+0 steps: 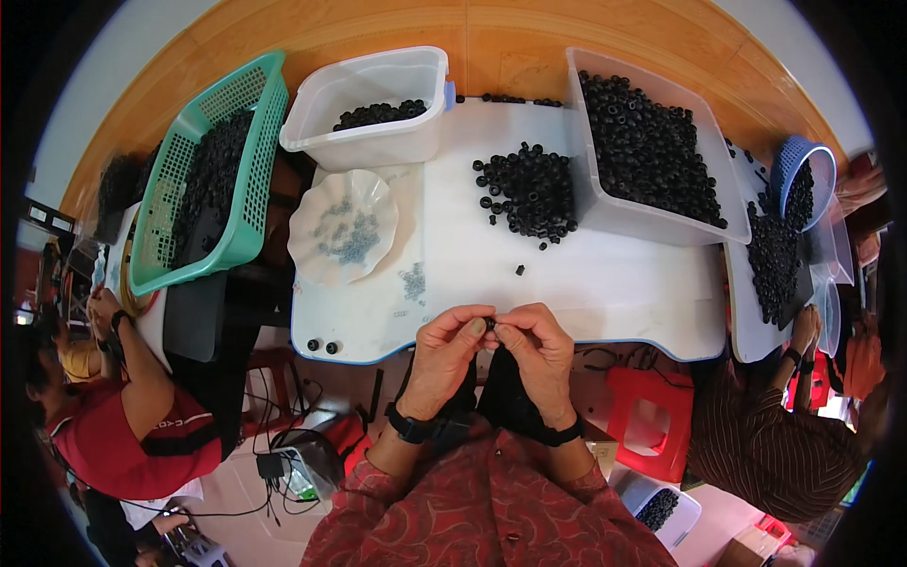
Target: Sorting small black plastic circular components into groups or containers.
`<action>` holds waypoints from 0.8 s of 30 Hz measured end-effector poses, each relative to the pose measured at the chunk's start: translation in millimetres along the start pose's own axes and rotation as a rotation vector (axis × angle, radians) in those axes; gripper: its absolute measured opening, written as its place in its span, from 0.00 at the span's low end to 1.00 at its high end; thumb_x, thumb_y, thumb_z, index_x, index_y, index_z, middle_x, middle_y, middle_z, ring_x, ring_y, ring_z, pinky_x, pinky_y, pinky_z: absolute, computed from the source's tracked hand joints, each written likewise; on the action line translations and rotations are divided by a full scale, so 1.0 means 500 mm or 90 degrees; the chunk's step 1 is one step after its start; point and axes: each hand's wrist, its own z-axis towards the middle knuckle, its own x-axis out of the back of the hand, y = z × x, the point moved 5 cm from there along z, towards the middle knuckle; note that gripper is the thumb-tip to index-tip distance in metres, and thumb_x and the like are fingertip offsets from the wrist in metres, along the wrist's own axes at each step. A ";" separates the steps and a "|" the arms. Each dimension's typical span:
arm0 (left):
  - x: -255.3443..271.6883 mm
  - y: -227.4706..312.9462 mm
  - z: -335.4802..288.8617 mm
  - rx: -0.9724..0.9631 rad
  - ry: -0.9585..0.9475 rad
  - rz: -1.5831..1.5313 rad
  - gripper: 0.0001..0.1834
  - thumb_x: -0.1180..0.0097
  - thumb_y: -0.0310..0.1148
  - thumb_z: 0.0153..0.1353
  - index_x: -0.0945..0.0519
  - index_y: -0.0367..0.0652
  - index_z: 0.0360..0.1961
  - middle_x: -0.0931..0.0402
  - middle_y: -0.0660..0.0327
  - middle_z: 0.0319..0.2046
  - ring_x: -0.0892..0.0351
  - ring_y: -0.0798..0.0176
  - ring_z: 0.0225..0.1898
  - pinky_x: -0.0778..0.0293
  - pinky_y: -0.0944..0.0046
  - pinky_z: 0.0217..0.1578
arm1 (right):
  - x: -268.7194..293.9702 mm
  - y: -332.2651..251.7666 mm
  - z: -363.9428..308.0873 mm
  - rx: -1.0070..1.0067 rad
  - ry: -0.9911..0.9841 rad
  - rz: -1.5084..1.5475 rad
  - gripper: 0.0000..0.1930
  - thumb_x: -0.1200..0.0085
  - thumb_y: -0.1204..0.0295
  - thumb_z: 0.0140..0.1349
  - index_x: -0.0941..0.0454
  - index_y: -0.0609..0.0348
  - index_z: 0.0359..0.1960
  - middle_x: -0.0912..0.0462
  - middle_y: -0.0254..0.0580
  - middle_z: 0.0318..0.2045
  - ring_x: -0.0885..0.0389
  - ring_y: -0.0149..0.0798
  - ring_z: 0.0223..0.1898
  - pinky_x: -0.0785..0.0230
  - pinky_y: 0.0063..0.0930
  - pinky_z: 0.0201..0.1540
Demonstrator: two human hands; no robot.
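Observation:
Both my hands meet just over the table's front edge, around a small black ring-shaped part (pixel 489 324). My left hand (pixel 448 357) pinches it between thumb and forefinger. From the other side, my right hand (pixel 539 354) closes its thumb and finger on the same part, so most of it is hidden. Beyond them a single black part (pixel 520 270) lies on the white table (pixel 453 246), short of a loose pile of black parts (pixel 529 189). To the left stands a wavy-rimmed white plate (pixel 307 236) of small clear pieces. Two black parts (pixel 321 346) sit at the front left corner.
Far left is a green basket (pixel 255 180) of black parts. At the back stand a white bin (pixel 364 146) and a large clear bin (pixel 642 215), both holding black parts. A blue basket (pixel 789 165) tips out parts at right. People work on both sides; a red stool (pixel 647 425) stands below.

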 end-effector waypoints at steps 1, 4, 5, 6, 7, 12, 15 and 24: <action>0.001 0.000 0.000 0.000 0.002 0.000 0.12 0.48 0.26 0.67 0.22 0.34 0.50 0.20 0.58 0.41 0.21 0.67 0.38 0.23 0.67 0.44 | -0.002 0.001 0.000 -0.007 -0.002 0.012 0.04 0.43 0.83 0.61 0.21 0.67 0.37 0.24 0.39 0.37 0.20 0.29 0.35 0.27 0.19 0.39; 0.003 0.004 -0.003 -0.001 0.016 0.030 0.11 0.48 0.25 0.67 0.22 0.34 0.49 0.20 0.59 0.40 0.21 0.69 0.38 0.23 0.68 0.44 | -0.006 -0.008 0.001 -0.007 -0.019 -0.019 0.04 0.43 0.84 0.60 0.22 0.67 0.37 0.24 0.39 0.35 0.19 0.30 0.34 0.26 0.20 0.38; 0.002 0.005 -0.003 -0.003 0.013 0.087 0.11 0.48 0.25 0.67 0.21 0.35 0.49 0.20 0.60 0.39 0.22 0.70 0.37 0.23 0.69 0.43 | -0.004 -0.004 0.001 -0.008 -0.022 -0.017 0.04 0.43 0.84 0.60 0.22 0.67 0.37 0.24 0.39 0.35 0.19 0.30 0.34 0.26 0.20 0.38; 0.003 0.005 -0.005 -0.005 0.012 0.145 0.11 0.48 0.25 0.67 0.21 0.35 0.48 0.20 0.61 0.38 0.22 0.71 0.37 0.24 0.71 0.43 | 0.000 0.004 0.000 -0.022 -0.031 -0.013 0.04 0.44 0.84 0.60 0.22 0.67 0.36 0.24 0.39 0.34 0.20 0.30 0.34 0.26 0.20 0.38; 0.006 0.005 -0.007 -0.007 0.015 0.146 0.11 0.48 0.25 0.67 0.21 0.35 0.48 0.20 0.61 0.38 0.22 0.71 0.37 0.24 0.71 0.43 | 0.003 0.010 -0.001 -0.035 -0.039 -0.009 0.04 0.44 0.84 0.60 0.22 0.67 0.36 0.23 0.38 0.34 0.20 0.30 0.33 0.26 0.20 0.37; 0.019 -0.001 -0.019 0.008 -0.004 0.174 0.10 0.48 0.25 0.67 0.20 0.36 0.47 0.20 0.64 0.35 0.23 0.73 0.34 0.25 0.73 0.40 | 0.004 0.020 -0.003 -0.062 -0.083 -0.023 0.03 0.43 0.84 0.59 0.23 0.67 0.34 0.22 0.37 0.32 0.19 0.29 0.32 0.25 0.21 0.36; 0.026 0.001 -0.024 0.015 -0.024 0.193 0.10 0.49 0.25 0.67 0.20 0.36 0.47 0.20 0.64 0.35 0.23 0.74 0.34 0.25 0.73 0.40 | -0.001 0.023 -0.005 -0.137 -0.106 0.049 0.03 0.43 0.84 0.60 0.24 0.67 0.34 0.20 0.38 0.31 0.19 0.29 0.32 0.25 0.21 0.36; 0.043 -0.009 -0.027 0.097 -0.026 -0.124 0.12 0.49 0.27 0.68 0.22 0.33 0.50 0.21 0.60 0.35 0.23 0.69 0.35 0.24 0.68 0.38 | -0.028 0.019 -0.012 -0.211 -0.093 0.054 0.03 0.45 0.79 0.64 0.23 0.66 0.36 0.18 0.38 0.30 0.20 0.27 0.31 0.27 0.18 0.37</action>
